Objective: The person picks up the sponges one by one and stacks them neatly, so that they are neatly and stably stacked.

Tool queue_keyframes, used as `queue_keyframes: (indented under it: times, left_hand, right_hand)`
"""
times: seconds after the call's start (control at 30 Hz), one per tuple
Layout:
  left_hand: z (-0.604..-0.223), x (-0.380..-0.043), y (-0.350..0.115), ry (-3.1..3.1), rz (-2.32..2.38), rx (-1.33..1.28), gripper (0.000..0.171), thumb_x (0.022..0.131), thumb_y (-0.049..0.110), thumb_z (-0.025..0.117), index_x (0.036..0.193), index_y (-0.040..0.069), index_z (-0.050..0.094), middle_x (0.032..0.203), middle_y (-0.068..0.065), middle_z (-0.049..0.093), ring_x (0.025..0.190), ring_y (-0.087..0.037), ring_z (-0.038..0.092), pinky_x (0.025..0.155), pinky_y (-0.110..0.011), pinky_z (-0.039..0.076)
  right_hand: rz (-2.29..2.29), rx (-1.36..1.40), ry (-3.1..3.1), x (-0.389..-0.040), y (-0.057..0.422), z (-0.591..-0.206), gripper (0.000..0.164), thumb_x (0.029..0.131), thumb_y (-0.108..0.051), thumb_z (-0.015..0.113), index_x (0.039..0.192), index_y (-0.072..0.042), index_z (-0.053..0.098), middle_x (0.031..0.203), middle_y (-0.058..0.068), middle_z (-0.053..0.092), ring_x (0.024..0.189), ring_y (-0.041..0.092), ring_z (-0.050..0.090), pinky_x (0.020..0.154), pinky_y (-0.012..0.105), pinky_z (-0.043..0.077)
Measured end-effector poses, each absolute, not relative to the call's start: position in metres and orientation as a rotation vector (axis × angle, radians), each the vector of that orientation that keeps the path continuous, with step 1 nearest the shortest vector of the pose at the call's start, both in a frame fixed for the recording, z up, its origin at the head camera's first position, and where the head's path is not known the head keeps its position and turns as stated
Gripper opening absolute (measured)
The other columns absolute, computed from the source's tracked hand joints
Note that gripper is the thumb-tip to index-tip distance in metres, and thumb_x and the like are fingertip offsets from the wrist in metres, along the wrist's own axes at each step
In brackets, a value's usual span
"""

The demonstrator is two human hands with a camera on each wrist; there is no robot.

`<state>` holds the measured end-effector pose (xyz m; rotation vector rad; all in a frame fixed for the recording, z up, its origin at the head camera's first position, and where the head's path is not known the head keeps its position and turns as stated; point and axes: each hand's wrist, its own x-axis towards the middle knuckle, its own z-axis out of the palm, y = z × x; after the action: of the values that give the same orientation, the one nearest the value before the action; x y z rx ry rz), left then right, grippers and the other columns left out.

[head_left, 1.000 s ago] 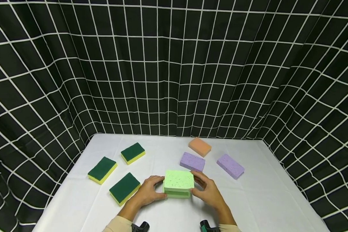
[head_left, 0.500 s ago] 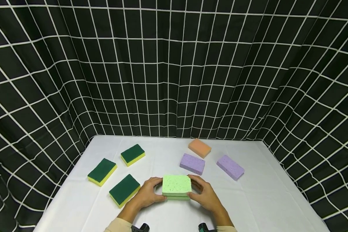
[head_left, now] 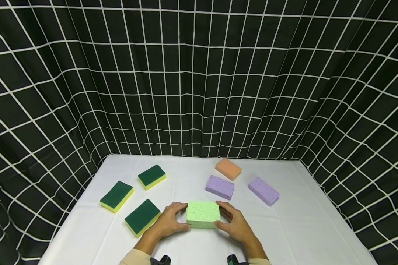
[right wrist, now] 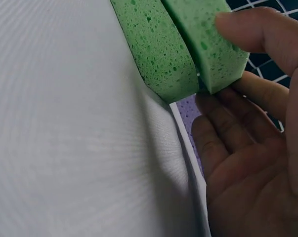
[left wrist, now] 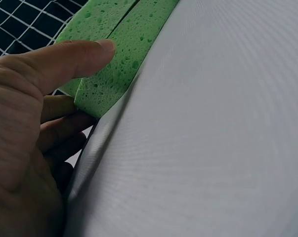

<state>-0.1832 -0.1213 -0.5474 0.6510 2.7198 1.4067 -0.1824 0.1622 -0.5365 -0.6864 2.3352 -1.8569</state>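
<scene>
Midway between the left and right edges of the white tabletop, the upper light green sponge sits over the lower light green sponge. The left hand holds their left end, with the tip of its thumb on the lower one. The right hand holds the right end, its thumb on the upper one, where a narrow gap shows between both. Toward the left edge lie three green-and-yellow scouring sponges. Beyond the pair is a purple sponge, then an orange sponge near the far edge; another purple sponge lies to the right.
</scene>
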Motion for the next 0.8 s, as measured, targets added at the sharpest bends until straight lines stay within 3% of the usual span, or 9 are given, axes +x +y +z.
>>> queue_keyframes:
  times: [0.33, 0.8]
  left_hand:
    - [-0.5465, -0.1836, -0.1214, 2.697, 1.398, 0.614, 0.078, 0.07, 0.03, 0.086, 0.134, 0.0, 0.054, 0.129, -0.006, 0.055, 0.124, -0.029, 0.045, 0.103, -0.049, 0.034]
    - [-0.5468, -0.1844, -0.1215, 2.686, 1.434, 0.613, 0.076, 0.07, 0.027, 0.086, 0.133, 0.0, 0.055, 0.13, -0.008, 0.055, 0.124, -0.029, 0.046, 0.104, -0.047, 0.034]
  right_hand:
    - [-1.811, -0.718, 2.361, -0.1831, 0.1634, -0.5423, 0.067, 0.079, -0.001, 0.077, 0.139, 0.003, 0.047, 0.136, 0.015, 0.05, 0.126, 0.032, 0.046, 0.103, 0.028, 0.034]
    - [-1.681, -0.66, 2.4, -0.1783, 0.1625, -0.5353, 0.077, 0.08, -0.01, 0.078, 0.146, -0.001, 0.038, 0.141, 0.015, 0.046, 0.133, 0.031, 0.038, 0.107, 0.035, 0.027]
